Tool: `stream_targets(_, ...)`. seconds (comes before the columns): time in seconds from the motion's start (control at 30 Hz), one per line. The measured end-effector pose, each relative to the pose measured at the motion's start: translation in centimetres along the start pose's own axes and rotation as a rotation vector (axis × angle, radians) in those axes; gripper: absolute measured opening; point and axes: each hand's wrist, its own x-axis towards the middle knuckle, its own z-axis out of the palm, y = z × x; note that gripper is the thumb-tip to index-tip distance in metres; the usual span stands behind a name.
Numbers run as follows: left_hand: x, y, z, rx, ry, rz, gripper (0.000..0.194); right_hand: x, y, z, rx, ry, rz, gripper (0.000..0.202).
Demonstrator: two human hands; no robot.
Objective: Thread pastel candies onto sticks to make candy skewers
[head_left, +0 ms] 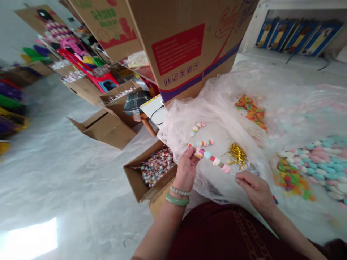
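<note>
Both of my hands hold one marshmallow skewer (214, 159) over the clear plastic sheet (225, 101): my left hand (186, 169) pinches its upper end, my right hand (255, 188) grips the bare stick at its lower end. Just beyond the skewer lies a bunch of gold twist ties (237, 154), and two finished skewers (200, 134) rest a little farther up. Left of the skewer, an open carton of lollipops (155, 168) sits on the floor. Behind everything stands a tall cardboard box (187, 47).
</note>
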Motion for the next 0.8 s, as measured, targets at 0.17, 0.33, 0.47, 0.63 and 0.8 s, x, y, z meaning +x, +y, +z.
stream_targets(0.17, 0.6, 0.5, 0.1, -0.052, 0.066, -0.116, 0.016, 0.6, -1.3, -0.2, 0.134, -0.027, 0.158, 0.016)
stream_targets(0.33, 0.2, 0.5, 0.6, -0.098, 0.061, -0.21, 0.021, 0.6, -1.5, 0.1, 0.226, -0.047, 0.197, 0.016)
stream_targets(0.47, -0.6, 0.9, 1.1, -0.101, 0.065, -0.249, 0.022, 0.6, -1.1, 0.2, 0.247, -0.054, 0.245, 0.016)
stream_targets(0.63, -1.2, 1.6, 1.7, -0.105, 0.075, -0.258, 0.023, 0.7, -1.0, 0.0, 0.277, -0.079, 0.296, 0.018)
stream_targets(0.8, -1.4, 1.8, 2.0, -0.129, 0.032, -0.249, 0.019, 0.8, -0.9, -0.1, 0.283, -0.086, 0.267, 0.017)
